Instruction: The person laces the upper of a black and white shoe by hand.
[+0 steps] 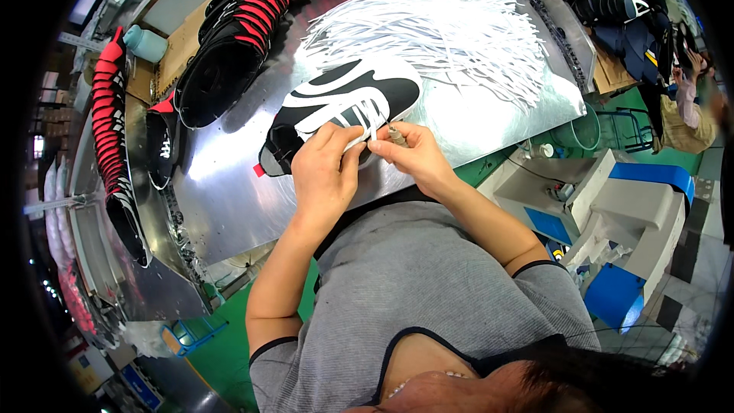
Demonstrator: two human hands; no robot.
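Note:
A black-and-white shoe upper (394,93) lies on its side on the metal table in front of me, its toe toward the far right and a small red tab at its heel. White lace strands cross its opening. My left hand (327,172) is closed at the near edge of the upper, thumb and fingers pinching a white shoelace (372,145). Just right of it, my right hand (419,157) pinches at the same lace. A small greyish-brown piece shows at the right fingers; its kind cannot be made out.
A heap of loose white laces (436,38) covers the far part of the metal table (229,214). Nested black-and-red shoe uppers (260,23) curve along the left, with another row (115,145) beyond. Dark uppers (612,0) and a person (688,118) are at far right.

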